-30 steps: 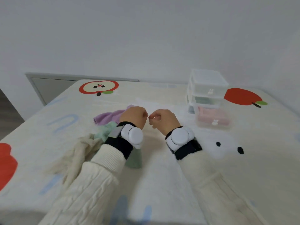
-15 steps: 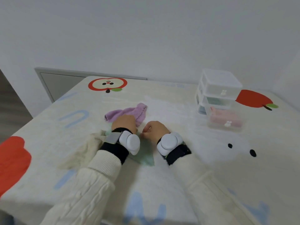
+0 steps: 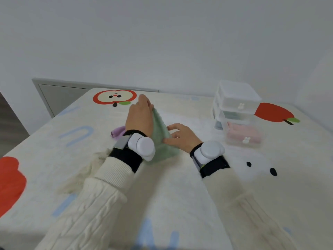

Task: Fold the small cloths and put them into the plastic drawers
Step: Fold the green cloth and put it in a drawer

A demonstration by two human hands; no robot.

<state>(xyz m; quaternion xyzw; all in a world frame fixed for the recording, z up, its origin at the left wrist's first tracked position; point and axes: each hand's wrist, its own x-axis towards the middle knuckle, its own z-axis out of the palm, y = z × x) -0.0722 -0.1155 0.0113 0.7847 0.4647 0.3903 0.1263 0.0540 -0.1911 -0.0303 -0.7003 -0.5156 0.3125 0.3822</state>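
A pale green cloth [image 3: 161, 130] hangs in a tall triangle over the middle of the table. My left hand [image 3: 139, 117] holds its top corner, raised. My right hand [image 3: 180, 137] pinches its lower right edge near the table. A purple cloth [image 3: 118, 132] lies behind my left wrist, mostly hidden. A cream cloth [image 3: 84, 170] lies crumpled by my left sleeve. The clear plastic drawers [image 3: 236, 112] stand at the back right. Their bottom drawer [image 3: 243, 136] is pulled out with a pink cloth inside, and something green shows in the middle drawer.
The table [image 3: 180, 195] wears a cream cover printed with red apples and blue letters. A white wall runs behind it, with a grey panel [image 3: 59, 94] at the back left. The table's left edge drops to a dark floor.
My left hand has lifted the green cloth's corner up and away from me. My right hand has shifted to the cloth's lower edge. The head camera has moved closer.
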